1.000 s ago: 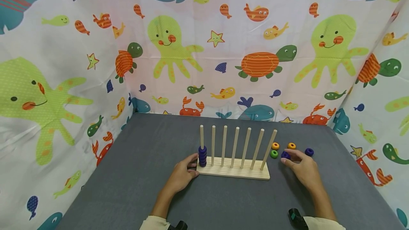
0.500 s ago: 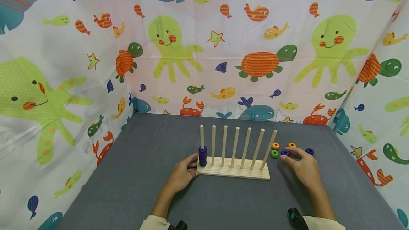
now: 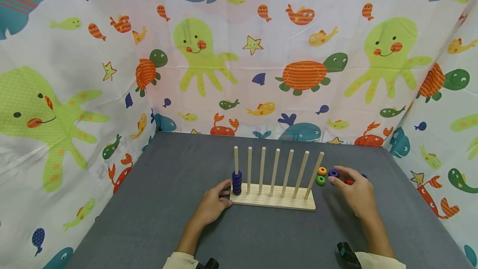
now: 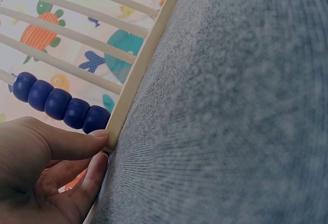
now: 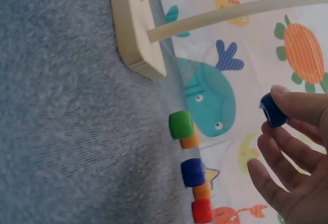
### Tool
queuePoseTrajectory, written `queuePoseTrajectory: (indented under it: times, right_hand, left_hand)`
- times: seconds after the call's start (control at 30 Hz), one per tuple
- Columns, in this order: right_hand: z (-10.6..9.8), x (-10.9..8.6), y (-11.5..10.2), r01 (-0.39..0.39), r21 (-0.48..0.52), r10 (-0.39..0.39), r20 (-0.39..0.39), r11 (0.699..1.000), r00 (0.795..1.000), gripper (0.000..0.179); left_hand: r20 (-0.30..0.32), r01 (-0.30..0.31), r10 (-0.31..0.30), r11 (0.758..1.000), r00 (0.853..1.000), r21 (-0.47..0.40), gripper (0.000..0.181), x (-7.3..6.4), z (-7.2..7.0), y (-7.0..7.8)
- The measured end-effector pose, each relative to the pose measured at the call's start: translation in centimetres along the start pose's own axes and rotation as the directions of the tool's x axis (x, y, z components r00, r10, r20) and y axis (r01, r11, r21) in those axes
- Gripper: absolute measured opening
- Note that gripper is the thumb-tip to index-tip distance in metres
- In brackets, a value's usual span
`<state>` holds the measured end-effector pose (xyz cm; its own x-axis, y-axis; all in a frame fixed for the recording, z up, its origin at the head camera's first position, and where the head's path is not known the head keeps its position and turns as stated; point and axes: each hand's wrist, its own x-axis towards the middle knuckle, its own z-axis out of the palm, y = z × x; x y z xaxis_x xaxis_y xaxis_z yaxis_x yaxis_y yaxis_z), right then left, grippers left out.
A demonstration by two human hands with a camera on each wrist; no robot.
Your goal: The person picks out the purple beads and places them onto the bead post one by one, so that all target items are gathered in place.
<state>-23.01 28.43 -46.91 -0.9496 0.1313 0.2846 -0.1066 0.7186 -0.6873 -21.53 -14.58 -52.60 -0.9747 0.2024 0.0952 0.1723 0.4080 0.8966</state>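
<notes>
A wooden peg stand [image 3: 274, 199] with a row of upright pegs is on the grey table. Its leftmost peg carries a stack of dark blue beads [image 3: 237, 183], also visible as blue beads [image 4: 56, 102] in the left wrist view. My left hand [image 3: 213, 202] holds the left end of the base between thumb and fingers. To the right of the stand, my right hand [image 3: 354, 192] pinches a blue bead [image 5: 274, 110] between thumb and fingertips, lifted off the table. Its hole shows in the head view.
Near the stand's right end lie an orange bead [image 3: 322, 171] and a green bead [image 3: 320, 180]. Partly behind the right hand are a red bead [image 3: 349, 182] and another blue bead [image 3: 364, 176]. A sea-animal curtain [image 3: 239, 107] hangs along the table's back and sides.
The right hand has raised the blue bead slightly and tilted it so that its hole faces the head camera. A red bead has come into view beneath that hand. The left hand stays put.
</notes>
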Motion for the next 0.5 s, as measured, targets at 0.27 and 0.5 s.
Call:
queuePoseTrajectory:
  times: [0.27,0.5]
  right_hand:
    - [-0.7,0.1,-1.4,0.047,0.028,-0.046,-0.027,0.999,0.999,0.046]
    - [-1.1,0.1,-3.3,0.114,0.050,-0.110,-0.091,0.992,0.990,0.043]
  left_hand:
    - [-0.001,0.002,-0.002,1.000,1.000,0.002,0.067,0.0,0.0,0.0]
    - [-0.002,-0.005,0.005,1.000,1.000,0.005,0.066,0.0,-0.1,-0.1]
